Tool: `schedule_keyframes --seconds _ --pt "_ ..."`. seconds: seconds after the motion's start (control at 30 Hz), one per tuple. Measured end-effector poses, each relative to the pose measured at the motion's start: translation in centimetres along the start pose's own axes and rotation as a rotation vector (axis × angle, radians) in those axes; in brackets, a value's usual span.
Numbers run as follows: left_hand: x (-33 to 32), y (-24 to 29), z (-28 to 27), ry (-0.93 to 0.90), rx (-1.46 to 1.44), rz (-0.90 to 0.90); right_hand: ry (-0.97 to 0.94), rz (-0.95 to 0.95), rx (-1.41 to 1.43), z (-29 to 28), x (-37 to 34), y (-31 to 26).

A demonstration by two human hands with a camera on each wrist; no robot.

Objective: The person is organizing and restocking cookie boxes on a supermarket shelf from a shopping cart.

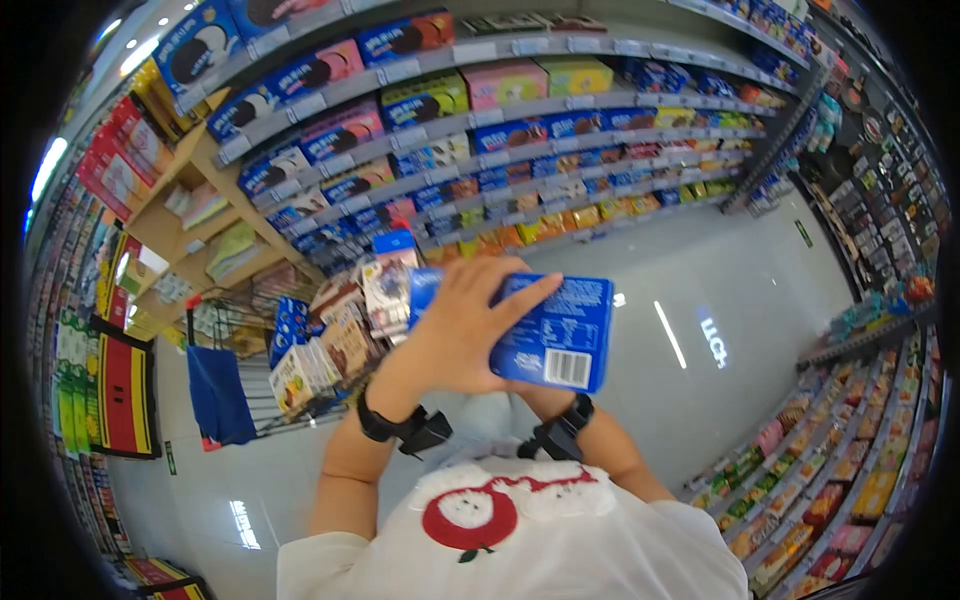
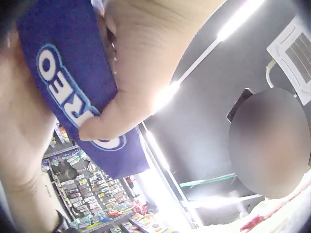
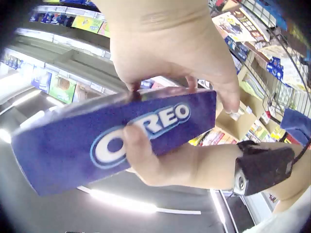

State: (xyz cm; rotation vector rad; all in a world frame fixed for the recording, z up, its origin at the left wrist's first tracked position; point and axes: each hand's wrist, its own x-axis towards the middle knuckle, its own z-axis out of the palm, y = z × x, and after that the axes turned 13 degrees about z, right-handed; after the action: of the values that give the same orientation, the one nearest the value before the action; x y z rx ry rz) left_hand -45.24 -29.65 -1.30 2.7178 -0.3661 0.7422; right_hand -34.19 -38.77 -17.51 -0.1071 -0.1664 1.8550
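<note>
A blue Oreo box (image 1: 575, 325) is held in front of the chest, its back panel with barcode facing up. My left hand (image 1: 460, 320) grips it from the left, fingers spread over the back panel; in the left wrist view the left thumb (image 2: 107, 124) presses the side lettered OREO (image 2: 73, 92). The right hand is mostly hidden beneath the box in the head view. In the right wrist view my right hand (image 3: 170, 53) holds the box (image 3: 63, 150) by its edge, with the left thumb (image 3: 141, 150) on the lettered side.
A shopping cart with a blue flap (image 1: 220, 395) and several packages stands at the left. Snack shelves (image 1: 500, 135) run across the front, and more shelves (image 1: 835, 470) line the right. A wooden display (image 1: 205, 215) stands behind the cart. Grey floor (image 1: 690, 270) lies between.
</note>
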Motion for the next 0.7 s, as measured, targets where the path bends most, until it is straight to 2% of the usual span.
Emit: schedule_keyframes --seconds 0.03,0.2,0.33,0.37,0.43,0.5,0.53,0.57,0.6,0.67,0.7 --pt "0.1 -1.5 0.3 0.057 -0.036 0.019 0.001 0.006 -0.002 -0.1 1.1 -1.0" --pt "0.5 -8.1 1.6 0.35 -0.642 -0.12 0.0 0.031 -0.049 -0.2 6.8 -7.3" --pt "0.9 -15.3 2.0 0.44 -0.63 -0.01 -0.048 0.045 -0.028 0.7 12.3 -12.9" --pt "1.0 -16.8 1.6 0.483 -0.557 -0.025 -0.04 0.033 -0.062 1.2 13.6 -14.0" --pt "1.0 -19.6 0.1 0.566 -0.405 -0.061 0.082 -0.035 -0.516 4.3 16.3 -15.2" --pt "0.9 -21.4 -2.2 0.628 -0.159 -0.087 -0.124 0.211 -0.257 2.0 18.9 -17.8" --pt "0.9 -22.2 -3.2 0.65 0.0 -0.069 0.078 0.192 -0.248 0.8 20.5 -18.5" --pt "0.8 -22.9 -3.9 0.663 0.161 -0.052 0.062 0.172 -0.265 0.1 21.6 -19.4" --pt "0.7 -23.3 -4.2 0.768 0.245 -0.031 0.043 0.152 -0.278 -0.3 22.7 -20.3" --pt "0.2 -23.1 -5.9 0.666 0.474 -0.113 0.076 0.08 -0.318 3.1 24.6 -20.9" --pt "0.0 -22.9 -6.8 0.607 0.587 -0.152 0.076 0.043 -0.39 2.8 25.7 -21.5"
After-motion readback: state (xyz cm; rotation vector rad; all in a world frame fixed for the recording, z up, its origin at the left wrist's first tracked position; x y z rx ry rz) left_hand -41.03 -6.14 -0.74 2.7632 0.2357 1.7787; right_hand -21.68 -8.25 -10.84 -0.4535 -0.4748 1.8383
